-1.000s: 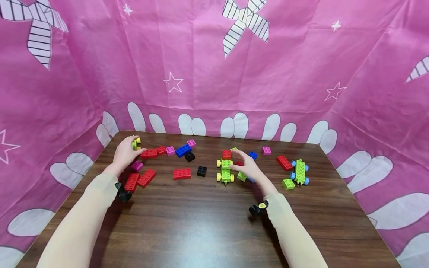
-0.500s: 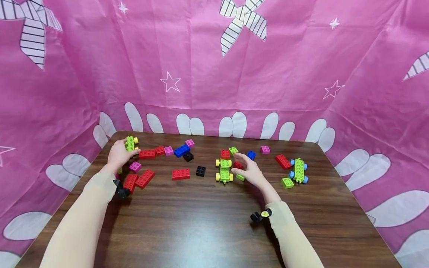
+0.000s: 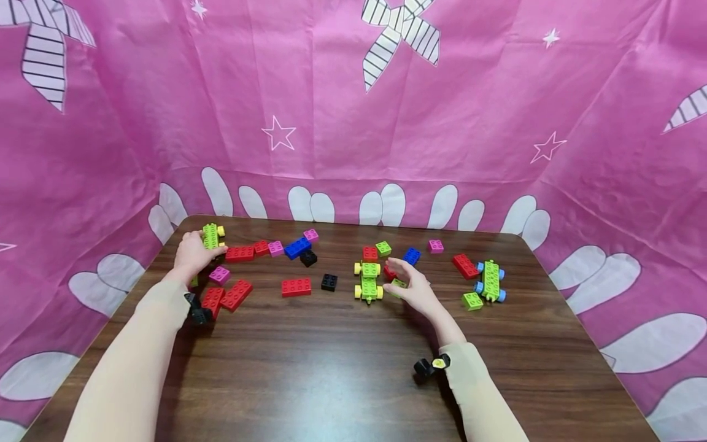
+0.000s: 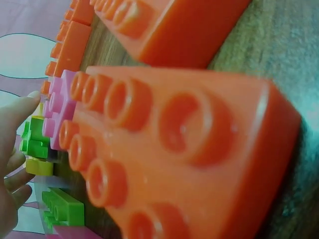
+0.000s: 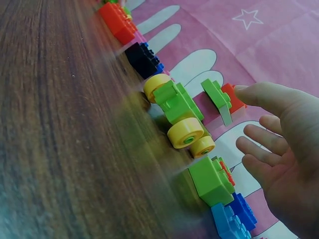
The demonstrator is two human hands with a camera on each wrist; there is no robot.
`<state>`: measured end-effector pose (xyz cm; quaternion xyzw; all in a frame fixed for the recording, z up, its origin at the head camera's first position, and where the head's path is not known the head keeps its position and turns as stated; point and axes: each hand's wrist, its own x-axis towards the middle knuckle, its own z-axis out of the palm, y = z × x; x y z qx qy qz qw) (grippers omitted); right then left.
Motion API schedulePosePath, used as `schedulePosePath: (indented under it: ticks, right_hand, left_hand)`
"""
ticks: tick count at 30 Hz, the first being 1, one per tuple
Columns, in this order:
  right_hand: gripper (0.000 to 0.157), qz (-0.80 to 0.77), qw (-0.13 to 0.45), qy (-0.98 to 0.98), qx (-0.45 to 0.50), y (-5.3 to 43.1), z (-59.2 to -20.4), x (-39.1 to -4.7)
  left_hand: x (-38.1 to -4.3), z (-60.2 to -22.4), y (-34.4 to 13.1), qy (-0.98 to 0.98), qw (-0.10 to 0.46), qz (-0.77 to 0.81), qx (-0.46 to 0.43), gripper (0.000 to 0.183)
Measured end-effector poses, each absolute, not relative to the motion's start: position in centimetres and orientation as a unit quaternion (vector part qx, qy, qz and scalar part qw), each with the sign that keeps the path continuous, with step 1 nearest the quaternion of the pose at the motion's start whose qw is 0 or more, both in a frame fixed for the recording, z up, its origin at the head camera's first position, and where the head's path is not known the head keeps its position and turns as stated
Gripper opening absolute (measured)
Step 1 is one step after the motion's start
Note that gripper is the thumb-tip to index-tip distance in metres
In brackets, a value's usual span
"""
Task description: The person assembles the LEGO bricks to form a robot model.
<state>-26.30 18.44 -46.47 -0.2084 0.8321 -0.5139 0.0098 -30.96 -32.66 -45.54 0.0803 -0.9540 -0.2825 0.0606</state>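
Note:
At the far left in the head view, my left hand (image 3: 191, 253) lies beside a green car base with yellow wheels (image 3: 210, 237). In the left wrist view its thumb and fingers stay spread near that car base (image 4: 36, 137); no firm grip shows, and contact is unclear. My right hand (image 3: 417, 288) hovers at mid-table, thumb and fingers apart, holding nothing. Just left of it stands another green car with yellow wheels (image 3: 369, 286), a green brick on top. A red brick (image 3: 390, 272) and a green brick (image 3: 398, 286) sit partly hidden by the right hand.
Red bricks (image 3: 237, 295) and a purple brick (image 3: 219, 275) lie near the left forearm. Blue (image 3: 298, 247) and black bricks (image 3: 329, 282) are mid-table. A green car base with blue wheels (image 3: 491, 280) stands at right. A pink cloth surrounds the table's back edge.
My left hand has shifted slightly left, uncovering more of its car base. My right hand has drawn back to the right and nearer, away from the middle car.

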Motion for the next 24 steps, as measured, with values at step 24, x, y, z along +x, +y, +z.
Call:
schedulePosePath:
  ticks: [24]
  right_hand:
    - [0.059,-0.521,0.04,0.829,-0.201,17.6,-43.6,-24.0]
  left_hand:
    - [-30.5,-46.0,-33.7,-0.96,0.051,-0.269,0.049,0.079]
